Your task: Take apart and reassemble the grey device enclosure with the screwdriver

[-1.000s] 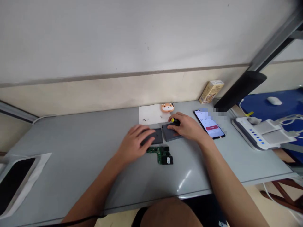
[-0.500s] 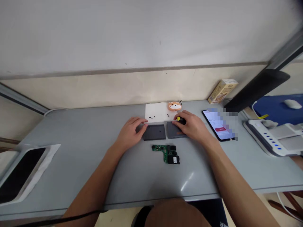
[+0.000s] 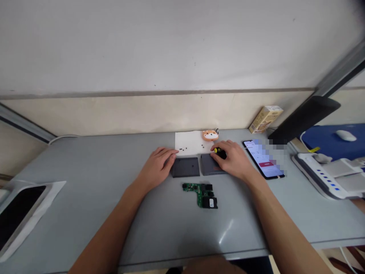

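My right hand [image 3: 234, 160] is closed around a screwdriver [image 3: 220, 152] with a black and yellow handle, its thin shaft sticking out to the right. That hand rests over a dark grey casing [image 3: 209, 166] with a row of slots along its near side. My left hand [image 3: 156, 167] lies with fingers stretched and thumb apart, at the left edge of a flat dark panel [image 3: 186, 168]. Its fingertips touch the corner of a white paper sheet [image 3: 189, 140], where several tiny black screws [image 3: 181, 149] lie. Nearer to me sits a green circuit board [image 3: 200, 193].
An orange animal-faced case [image 3: 210, 135] sits on the paper's far right. To the right are a phone [image 3: 262, 158], a carton [image 3: 265, 118], a black upright object [image 3: 305, 118] and a white power strip [image 3: 322, 179]. A black-screened device [image 3: 19, 209] lies at the left.
The camera has tilted up a little, so the table and everything on it appear lower. Both hands keep nearly the same places, and the screwdriver's shaft now shows to the right.
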The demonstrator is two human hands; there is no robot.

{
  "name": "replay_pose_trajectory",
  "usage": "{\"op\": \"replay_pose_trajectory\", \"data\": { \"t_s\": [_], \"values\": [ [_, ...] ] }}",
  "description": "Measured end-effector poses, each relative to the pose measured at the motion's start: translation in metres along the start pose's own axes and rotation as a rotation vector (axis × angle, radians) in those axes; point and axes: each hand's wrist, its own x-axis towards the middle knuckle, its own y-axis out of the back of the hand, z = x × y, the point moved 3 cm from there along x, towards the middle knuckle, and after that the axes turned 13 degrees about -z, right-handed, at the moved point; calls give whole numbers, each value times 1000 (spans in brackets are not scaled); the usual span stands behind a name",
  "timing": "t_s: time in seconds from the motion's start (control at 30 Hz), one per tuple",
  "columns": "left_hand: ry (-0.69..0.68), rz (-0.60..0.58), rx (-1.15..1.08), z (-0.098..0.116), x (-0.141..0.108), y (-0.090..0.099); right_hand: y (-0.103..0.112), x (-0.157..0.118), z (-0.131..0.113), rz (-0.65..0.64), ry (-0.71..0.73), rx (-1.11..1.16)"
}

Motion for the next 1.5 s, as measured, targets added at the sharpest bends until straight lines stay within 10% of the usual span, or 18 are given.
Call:
{"op": "replay_pose_trajectory", "data": {
  "t_s": [1.5],
  "values": [
    [107, -7, -31, 8, 1, -9, -4, 4, 1, 36, 22, -26]
  ]
}}
